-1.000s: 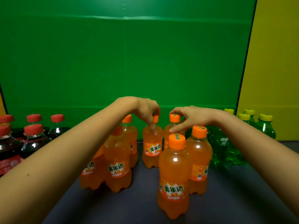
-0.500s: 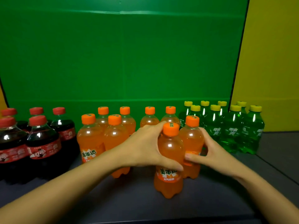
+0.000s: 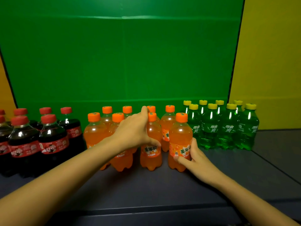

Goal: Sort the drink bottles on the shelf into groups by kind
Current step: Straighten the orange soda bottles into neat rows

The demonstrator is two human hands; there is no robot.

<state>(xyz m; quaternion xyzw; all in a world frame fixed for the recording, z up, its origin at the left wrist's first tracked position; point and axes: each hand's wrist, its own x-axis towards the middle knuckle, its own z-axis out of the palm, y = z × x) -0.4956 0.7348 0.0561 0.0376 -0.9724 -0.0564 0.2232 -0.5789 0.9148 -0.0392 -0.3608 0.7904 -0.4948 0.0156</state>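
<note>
Head view: a green backdrop [image 3: 114,62] fills most of what I see, with a yellow panel [image 3: 268,62] standing to its right. Below them runs the dark shelf [image 3: 162,190], and all the drinks stand upright along its back.

The bottles sit in three clusters. The cola bottles [image 3: 24,144], dark with red caps and red labels, are bunched at the left. The orange bottles [image 3: 94,129] with orange caps take the middle. The green bottles [image 3: 228,132] with yellow caps stand in two rows at the right, just beside the orange ones.

Both my forearms reach in from the bottom corners towards the orange cluster, and my hands are apart, each on its own bottle. My left hand [image 3: 132,132] wraps the shoulder of the middle front bottle [image 3: 151,154]; my thumb lies across its front above the label and my forefinger points up beside its cap. My right hand [image 3: 193,159] grips the front right bottle [image 3: 180,134] low down, fingers round the label from the right and thumb across the front. Both bottles rest on the shelf, near each other with a narrow gap between them.
</note>
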